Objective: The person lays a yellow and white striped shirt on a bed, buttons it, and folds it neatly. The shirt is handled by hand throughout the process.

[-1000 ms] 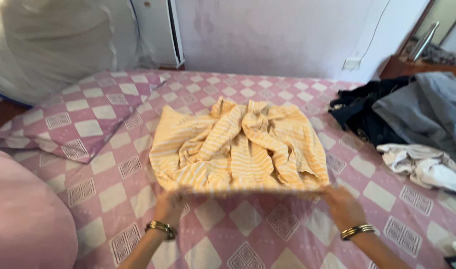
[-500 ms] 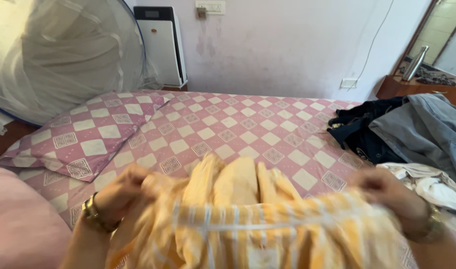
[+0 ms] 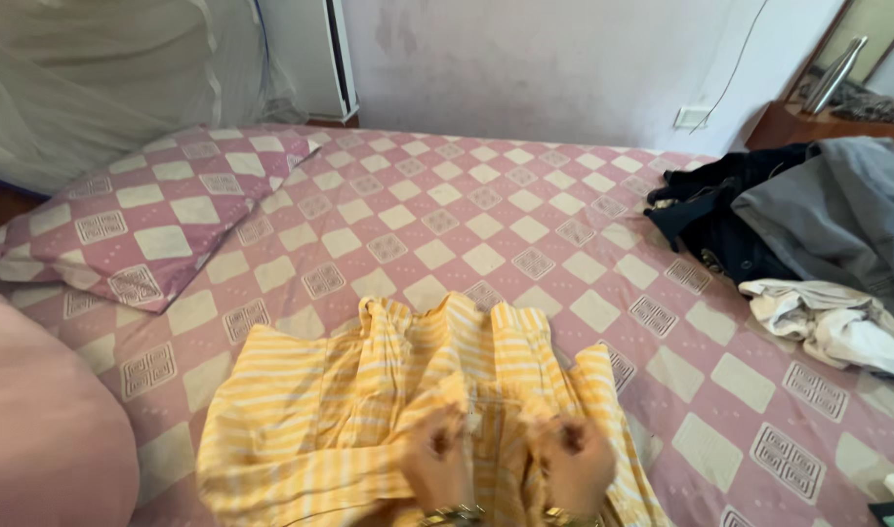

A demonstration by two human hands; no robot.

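Our left hand (image 3: pixel 437 457) and right hand (image 3: pixel 576 461) were closed side by side on the yellow striped garment (image 3: pixel 301 420), blurred. Half a second before we held it lifted and spread; now it lay crumpled on the pink checked bedsheet (image 3: pixel 525 224), hands brought together.

Both hands sit low and close together, side by side, knuckles up and backs toward the camera. The left hand (image 3: pixel 437 459) and the right hand (image 3: pixel 574 461) are blurred, so the fingers seem curled in a loose grip, though that is unclear. A gold bangle circles each wrist.
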